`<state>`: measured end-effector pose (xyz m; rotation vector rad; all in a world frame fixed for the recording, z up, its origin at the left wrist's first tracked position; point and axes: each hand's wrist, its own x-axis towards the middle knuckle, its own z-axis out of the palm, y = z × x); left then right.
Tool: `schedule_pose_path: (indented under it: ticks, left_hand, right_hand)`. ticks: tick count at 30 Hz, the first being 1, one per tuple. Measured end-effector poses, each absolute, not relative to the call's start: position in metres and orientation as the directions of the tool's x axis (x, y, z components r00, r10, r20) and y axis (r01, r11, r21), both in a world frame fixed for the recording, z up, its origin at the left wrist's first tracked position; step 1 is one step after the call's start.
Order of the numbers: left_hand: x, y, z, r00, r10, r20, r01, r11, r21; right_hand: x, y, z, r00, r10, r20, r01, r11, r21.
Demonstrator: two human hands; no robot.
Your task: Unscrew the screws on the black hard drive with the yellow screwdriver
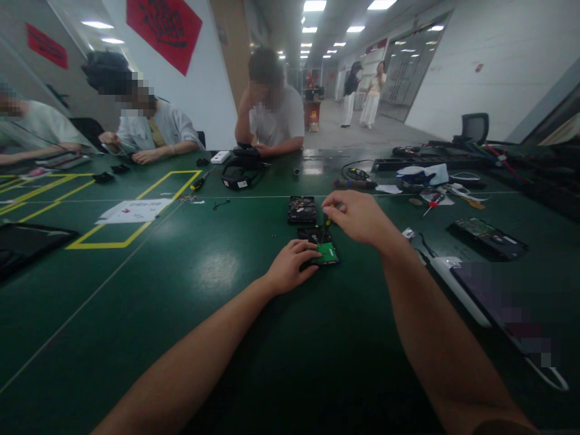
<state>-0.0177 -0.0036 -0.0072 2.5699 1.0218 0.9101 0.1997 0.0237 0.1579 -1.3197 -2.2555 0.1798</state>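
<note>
A hard drive [328, 254] with a green circuit board lies flat on the table in front of me. My left hand [292, 267] grips its left side, fingers over the top and thumb along the near edge. From above, my right hand [360, 216] pinches a small screwdriver [328, 222] with a yellow and black handle. The screwdriver stands nearly upright, its tip over the drive's far part; whether it sits in a screw I cannot tell. Just beyond lies a second hard drive [302, 209], dark, with several metal parts showing. Tiny screws [274, 235] lie to the left.
At right are a tablet-like screen [512, 308], another drive-like unit [489, 237], a red-handled screwdriver [434, 204] and tangled cables. A yellow screwdriver [197, 183], white paper [133, 211] and black headgear [242, 172] lie to the left and back. Several people sit across the table.
</note>
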Motion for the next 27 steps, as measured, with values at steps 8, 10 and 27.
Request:
schedule_pose_path:
  ticks: [8,10,27]
  left_hand:
    - [-0.0186,-0.0023,-0.009,0.569,0.677,0.466,0.538,-0.735,0.412]
    - [-0.0186,-0.0023,-0.0091,0.569,0.68,0.462,0.539,-0.733,0.415]
    - [-0.0186,-0.0023,-0.0092,0.567,0.677,0.47,0.542,-0.736,0.407]
  right_hand:
    - [0.202,0.0224,0.1592,-0.41,0.833,0.372,0.772,0.534,-0.345]
    - [0.2016,0.0219,0.1597,-0.425,0.829,0.364,0.772,0.542,-0.332]
    - [0.1999,0.0202,0.1617,-0.435,0.829,0.352,0.781,0.542,-0.31]
